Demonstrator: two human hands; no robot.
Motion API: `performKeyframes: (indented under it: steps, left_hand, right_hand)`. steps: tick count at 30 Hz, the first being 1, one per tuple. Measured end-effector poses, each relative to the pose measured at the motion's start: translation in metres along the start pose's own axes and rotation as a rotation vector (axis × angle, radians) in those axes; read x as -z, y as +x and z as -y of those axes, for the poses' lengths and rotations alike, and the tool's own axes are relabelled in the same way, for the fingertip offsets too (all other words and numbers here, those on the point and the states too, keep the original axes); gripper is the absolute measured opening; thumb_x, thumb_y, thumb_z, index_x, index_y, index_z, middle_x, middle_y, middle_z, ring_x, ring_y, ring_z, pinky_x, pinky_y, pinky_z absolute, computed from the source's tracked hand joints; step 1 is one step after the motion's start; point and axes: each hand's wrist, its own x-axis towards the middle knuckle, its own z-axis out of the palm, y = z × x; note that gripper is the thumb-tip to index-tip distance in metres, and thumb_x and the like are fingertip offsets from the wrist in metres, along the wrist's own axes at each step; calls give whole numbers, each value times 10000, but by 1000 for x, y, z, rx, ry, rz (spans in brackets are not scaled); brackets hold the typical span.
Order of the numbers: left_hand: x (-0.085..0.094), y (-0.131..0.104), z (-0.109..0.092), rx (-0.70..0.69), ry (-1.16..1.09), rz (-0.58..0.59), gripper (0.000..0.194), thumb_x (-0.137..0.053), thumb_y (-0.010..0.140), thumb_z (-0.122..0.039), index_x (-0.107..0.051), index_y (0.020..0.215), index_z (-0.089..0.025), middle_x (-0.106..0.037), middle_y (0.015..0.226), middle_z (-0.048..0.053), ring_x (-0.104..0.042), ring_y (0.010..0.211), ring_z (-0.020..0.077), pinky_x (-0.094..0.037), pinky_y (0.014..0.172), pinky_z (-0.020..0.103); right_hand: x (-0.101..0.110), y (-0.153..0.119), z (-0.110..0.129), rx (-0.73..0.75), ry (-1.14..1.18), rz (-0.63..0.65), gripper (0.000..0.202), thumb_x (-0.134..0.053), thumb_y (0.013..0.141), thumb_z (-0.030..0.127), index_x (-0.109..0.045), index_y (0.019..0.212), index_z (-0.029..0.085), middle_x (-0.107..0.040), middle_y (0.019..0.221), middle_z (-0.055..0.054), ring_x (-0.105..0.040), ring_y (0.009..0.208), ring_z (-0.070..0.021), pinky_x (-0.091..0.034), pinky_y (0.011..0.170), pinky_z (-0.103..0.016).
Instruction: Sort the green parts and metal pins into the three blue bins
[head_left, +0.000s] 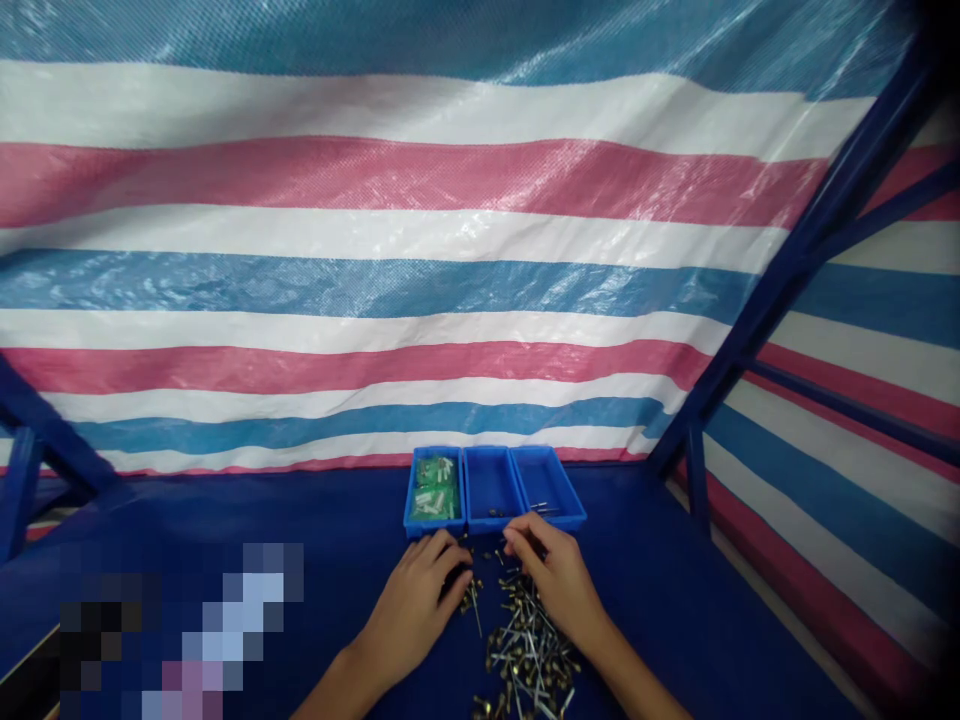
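Observation:
My left hand (421, 598) rests on the dark blue table, thumb and fingers apart and curved around a few small metal pieces with brass-coloured ends (471, 598). My right hand (553, 575) hovers over the far end of a larger heap of thin silvery rods with brass-coloured ends (534, 650). Its thumb and forefinger are pinched together; what is between them is too small to make out. A few loose small pieces (487, 556) lie between the hands, just in front of the blue bins.
Three blue bins stand side by side: the left bin (409, 512) has green-and-white packets (435, 487), the middle bin (491, 478) a few small dark pieces, the right bin (536, 470) a few silvery rods. Striped sheeting (375, 180) hangs behind. A blue frame post (757, 315) slants at right.

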Motion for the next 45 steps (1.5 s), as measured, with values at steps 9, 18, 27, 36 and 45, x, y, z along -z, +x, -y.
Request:
performKeyframes:
  steps: [9, 18, 27, 36, 45]
  left_hand:
    - [-1, -1, 0, 12, 3, 27, 132, -580, 1095, -256, -682, 1171, -290, -676, 1154, 41, -672, 1072, 267, -542, 955, 430]
    - [-2, 0, 0, 9, 4, 7, 132, -580, 1094, -265, -688, 1165, -288, -683, 1154, 43, -676, 1074, 267, -551, 951, 418]
    - [-2, 0, 0, 3, -3, 19, 143, -566, 1099, -266, -692, 1164, -282, -682, 1146, 45, -676, 1060, 259, -551, 952, 408]
    - [-4, 0, 2, 11, -2, 14, 138, -580, 1091, -257, -699, 1157, -284, -681, 1139, 33, -674, 1058, 253, -545, 959, 406]
    - [-2, 0, 1, 16, 1, 27, 134, -576, 1096, -253, -689, 1162, -282, -674, 1148, 33, -666, 1072, 257, -528, 976, 419]
  right_hand:
    - [-2, -6, 4, 200, -276, 240, 76, -742, 1010, 339, -718, 1043, 275, -703, 993, -13, -642, 975, -227, -469, 856, -325]
    - [-2, -6, 5, 203, -389, 320, 44, -681, 1054, 288, -696, 1095, 282, -697, 1112, -25, -628, 1075, -248, -460, 922, -354]
    - [-2, -10, 12, 195, -403, 351, 103, -725, 1030, 316, -703, 1130, 302, -702, 1116, -10, -622, 1082, -244, -436, 962, -368]
    - [-5, -11, 14, 219, -417, 398, 39, -664, 1071, 297, -679, 1108, 298, -686, 1123, 13, -601, 1095, -216, -409, 989, -369]
    - [-3, -9, 16, 198, -438, 384, 71, -581, 1108, 254, -643, 1102, 289, -673, 1132, 8, -602, 1084, -218, -425, 956, -357]
